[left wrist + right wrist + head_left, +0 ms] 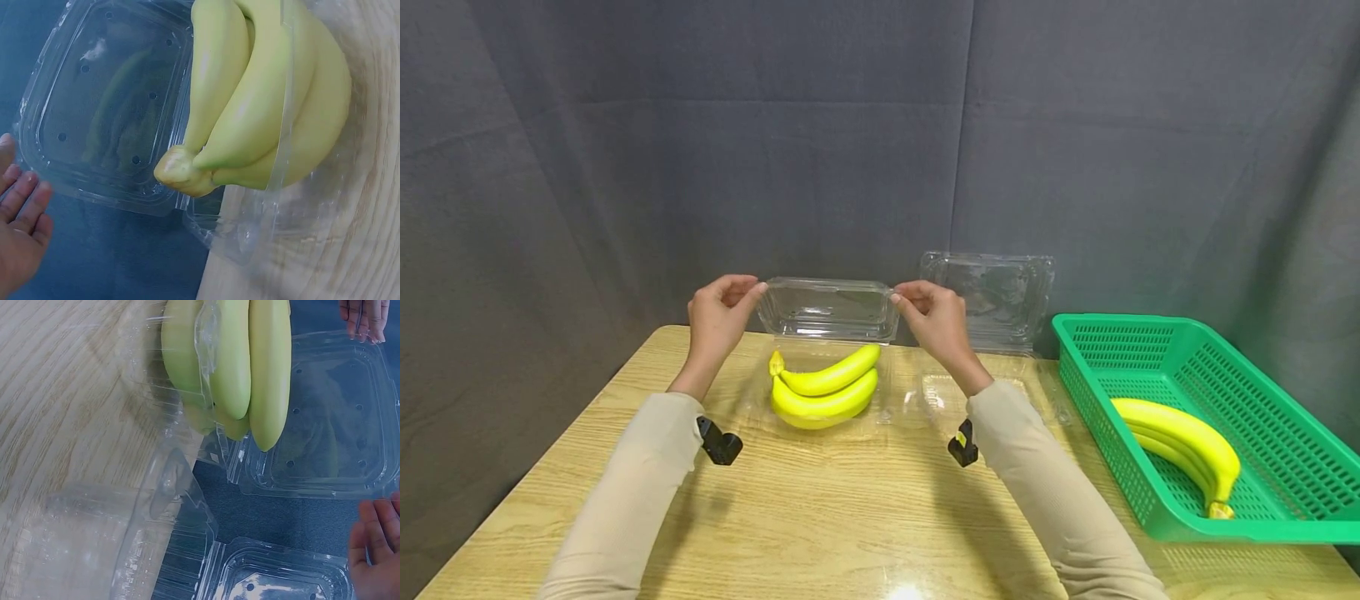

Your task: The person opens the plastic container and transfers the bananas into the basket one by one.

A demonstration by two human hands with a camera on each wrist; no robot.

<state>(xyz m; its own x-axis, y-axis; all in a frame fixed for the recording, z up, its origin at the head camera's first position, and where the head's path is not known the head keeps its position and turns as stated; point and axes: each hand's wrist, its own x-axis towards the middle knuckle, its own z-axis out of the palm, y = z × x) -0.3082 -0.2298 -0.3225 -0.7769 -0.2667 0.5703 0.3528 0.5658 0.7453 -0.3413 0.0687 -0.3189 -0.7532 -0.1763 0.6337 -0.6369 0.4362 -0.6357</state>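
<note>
A transparent plastic clamshell box (883, 400) lies on the table with its lid (827, 310) raised at the back. A bunch of yellow bananas (823, 392) rests in its base, the stem end toward the left. My left hand (718, 312) pinches the lid's upper left corner between thumb and fingers. At the opposite upper corner, my right hand (936, 321) pinches the lid the same way. The left wrist view shows the fingers (28, 200) at the lid's edge, with the thumb hard to make out. Small round holes dot the lid in both wrist views.
A second transparent clamshell box (940, 396) stands to the right, its lid (992, 296) upright against the grey curtain (850, 167). Farther right, a green plastic basket (1187, 529) holds another banana bunch (1183, 442). All stand on a wooden table (820, 517).
</note>
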